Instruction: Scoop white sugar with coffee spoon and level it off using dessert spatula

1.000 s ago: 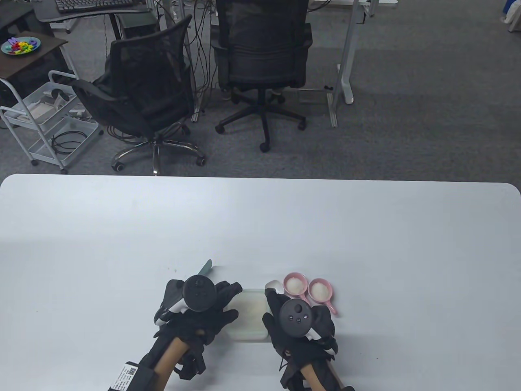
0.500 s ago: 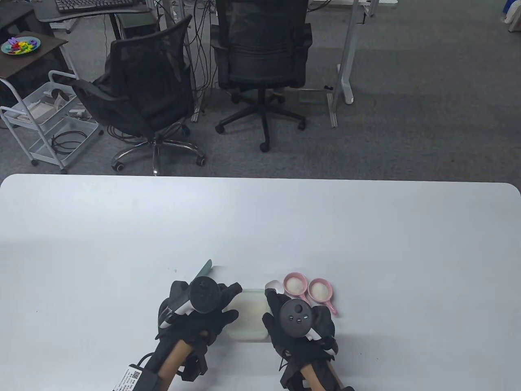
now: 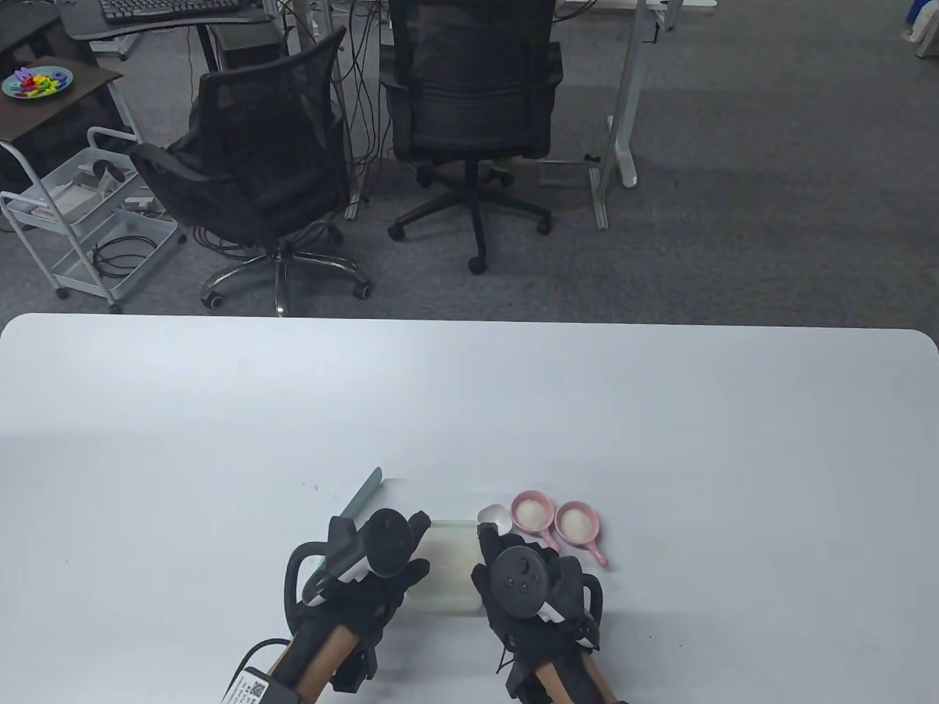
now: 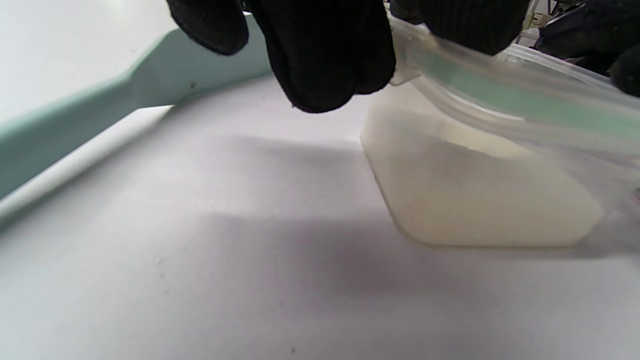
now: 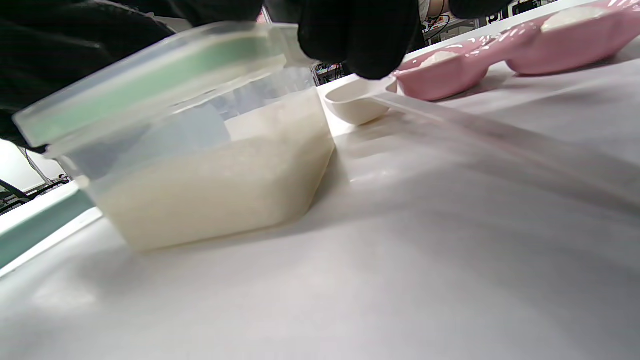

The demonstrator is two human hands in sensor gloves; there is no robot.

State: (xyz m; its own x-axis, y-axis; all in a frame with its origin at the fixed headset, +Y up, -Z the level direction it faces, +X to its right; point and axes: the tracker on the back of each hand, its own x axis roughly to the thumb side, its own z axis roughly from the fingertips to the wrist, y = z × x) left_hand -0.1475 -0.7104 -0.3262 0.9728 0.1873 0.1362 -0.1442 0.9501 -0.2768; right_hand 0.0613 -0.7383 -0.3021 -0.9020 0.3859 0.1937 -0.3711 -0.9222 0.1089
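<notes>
A clear sugar container [image 3: 451,561] with a green-sealed lid [image 4: 500,95] stands near the table's front edge, half full of white sugar [image 5: 215,195]. My left hand [image 3: 407,550] grips the lid's left edge, its fingers [image 4: 325,60] hanging over the rim. My right hand [image 3: 490,559] grips the right edge, fingers [image 5: 360,35] on the lid's corner. The mint dessert spatula [image 3: 364,490] lies flat left of the container and also shows in the left wrist view [image 4: 100,115]. The white coffee spoon [image 3: 493,514] lies right of the container, empty [image 5: 355,102].
Two pink handled dishes [image 3: 532,511] [image 3: 577,522] holding white sugar sit right of the spoon; they also show in the right wrist view [image 5: 440,75]. The white table [image 3: 469,411] stretches far and wide. Office chairs stand beyond its far edge.
Both hands have drawn back toward the near edge and turned their wrists. The left hand shifted right, uncovering more of the spatula. The container, spoon and dishes have not moved.
</notes>
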